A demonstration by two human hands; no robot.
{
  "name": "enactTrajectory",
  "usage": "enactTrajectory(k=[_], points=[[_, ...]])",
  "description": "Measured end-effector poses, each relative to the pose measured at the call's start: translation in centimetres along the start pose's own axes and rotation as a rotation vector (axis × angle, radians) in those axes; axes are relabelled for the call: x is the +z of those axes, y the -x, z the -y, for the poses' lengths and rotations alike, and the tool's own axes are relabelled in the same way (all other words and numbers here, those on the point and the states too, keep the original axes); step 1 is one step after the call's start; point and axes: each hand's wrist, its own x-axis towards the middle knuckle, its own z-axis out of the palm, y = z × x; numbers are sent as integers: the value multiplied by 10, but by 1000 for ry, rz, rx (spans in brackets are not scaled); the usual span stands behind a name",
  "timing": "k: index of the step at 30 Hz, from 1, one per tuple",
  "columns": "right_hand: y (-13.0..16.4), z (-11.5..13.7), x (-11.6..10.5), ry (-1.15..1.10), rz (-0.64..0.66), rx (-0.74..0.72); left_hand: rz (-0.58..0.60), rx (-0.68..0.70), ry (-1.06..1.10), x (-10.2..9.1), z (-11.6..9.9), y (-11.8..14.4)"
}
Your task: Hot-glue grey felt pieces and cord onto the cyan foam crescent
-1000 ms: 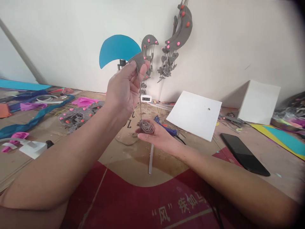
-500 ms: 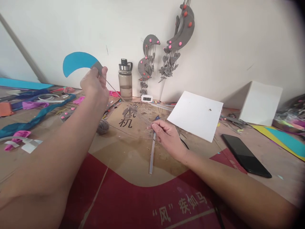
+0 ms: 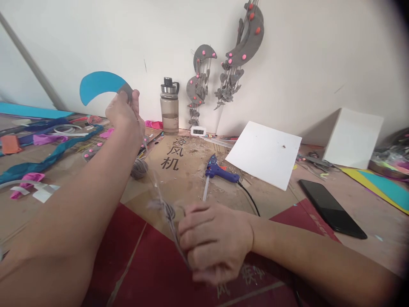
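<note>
Raised at the left, my left hand (image 3: pixel 123 111) is closed on a blue crescent cutout (image 3: pixel 102 82), pinching its end where grey yarn is wound round it. From there the grey yarn (image 3: pixel 164 209) runs down, with a loose tangle partway, to my right hand (image 3: pixel 217 241). That hand is low over the red part of the cardboard, its fingers curled in on the yarn and slightly blurred. Just beyond it lies a blue glue gun (image 3: pixel 220 171) with a clear glue stick (image 3: pixel 205 189). A ball of grey yarn (image 3: pixel 139 168) sits behind my left forearm.
Printed cardboard (image 3: pixel 143 192) covers the worktop. A water bottle (image 3: pixel 170 108), a small digital clock (image 3: pixel 198 131) and grey moon hangings (image 3: pixel 246 47) are at the wall. White board (image 3: pixel 265 155) and a phone (image 3: pixel 332 209) lie right; ribbons (image 3: pixel 47 157) and scraps lie left.
My right hand has moved down and toward me, drawing the yarn and its tangle down with it. The glue gun is now uncovered. My left hand stays nearly in place with the crescent.
</note>
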Motion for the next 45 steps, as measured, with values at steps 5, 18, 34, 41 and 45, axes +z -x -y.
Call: enactTrajectory(k=[5,18,34,41,45], points=[[-6,8,8,-28,295,-170,-33,-5,-73,0,1,1],[1,-1,11,188,-39,1107,275,-151,-76,12,11,56],[22,-24,7,-98,-460,1373,223,-58,-19,19,-13,24],[41,-41,6,-70,-807,1340,180,26,17,26,-45,9],[43,-42,6,-41,-938,1336,173,46,43,25,-49,11]])
